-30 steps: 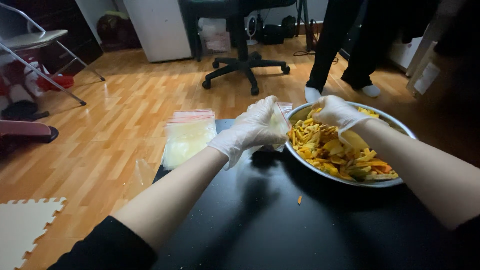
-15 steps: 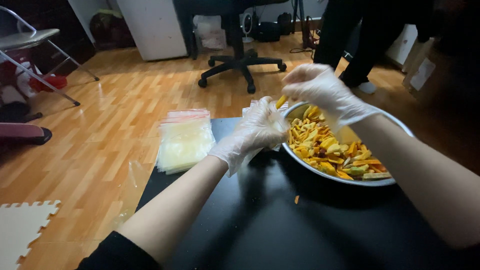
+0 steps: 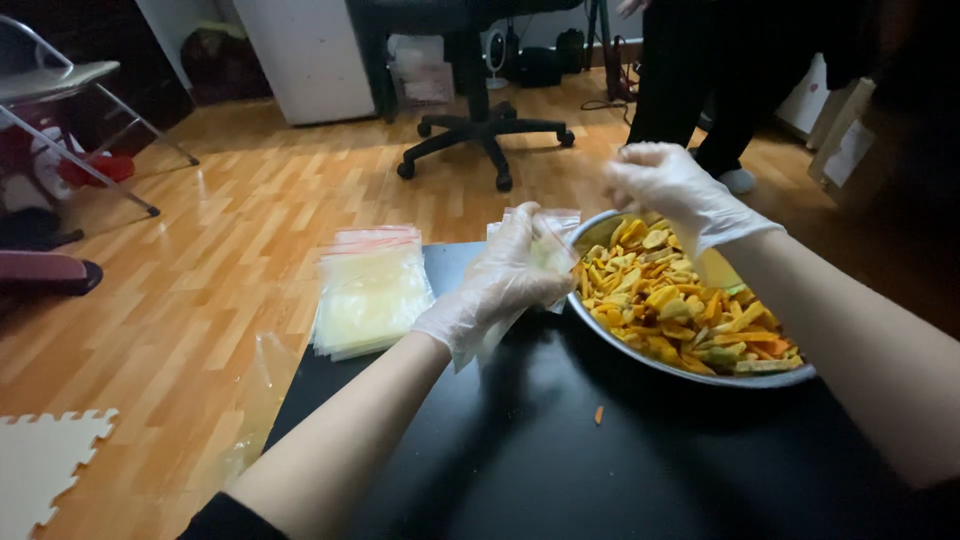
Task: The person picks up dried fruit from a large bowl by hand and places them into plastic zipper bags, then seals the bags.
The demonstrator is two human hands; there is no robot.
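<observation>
Head view: the gloved left hand grips a clear plastic bag, held open just left of the metal bowl. The gloved right hand hovers above the vegetable chips, fingers curled; its contents cannot be told.

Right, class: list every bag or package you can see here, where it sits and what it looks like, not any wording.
Stack of bags: left corner of black table, flat, clear, pink-red strips on top.
Clear bag: in gloved left hand, beside metal bowl.
Pale packages: on the floor, far back, behind the office chair.
</observation>
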